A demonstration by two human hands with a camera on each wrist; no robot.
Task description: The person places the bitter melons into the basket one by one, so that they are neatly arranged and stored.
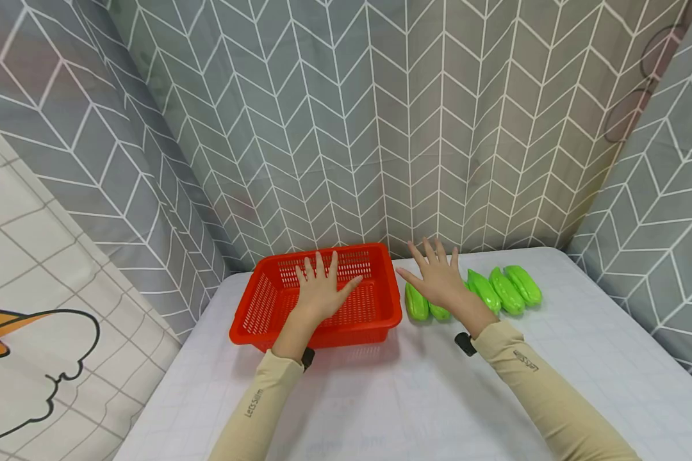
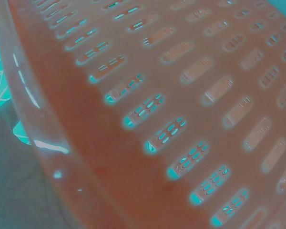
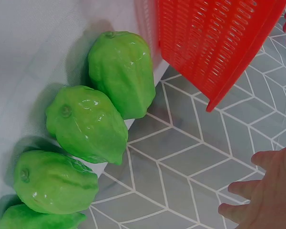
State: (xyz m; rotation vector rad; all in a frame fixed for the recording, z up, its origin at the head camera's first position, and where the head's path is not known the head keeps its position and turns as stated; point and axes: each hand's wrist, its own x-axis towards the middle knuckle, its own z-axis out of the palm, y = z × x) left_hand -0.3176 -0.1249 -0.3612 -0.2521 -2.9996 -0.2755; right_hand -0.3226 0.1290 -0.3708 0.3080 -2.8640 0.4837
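Vegetables [image 1: 506, 291], which I judge from afar a low sweep could send rolling, lie right of a red basket [image 1: 352, 330] while left hand [image 1: 318, 293] and right hand [image 1: 438, 278] hover splayed wide, empty.

The right hand [image 1: 436, 278] partly hides the fruits [image 1: 485, 292] in the head view; the right wrist view's edges crop the basket [image 3: 200, 43] and lowest fruit [image 3: 38, 218].

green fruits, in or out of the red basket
Out: in the head view, the green fruits lie on the white table, beside the red basket.
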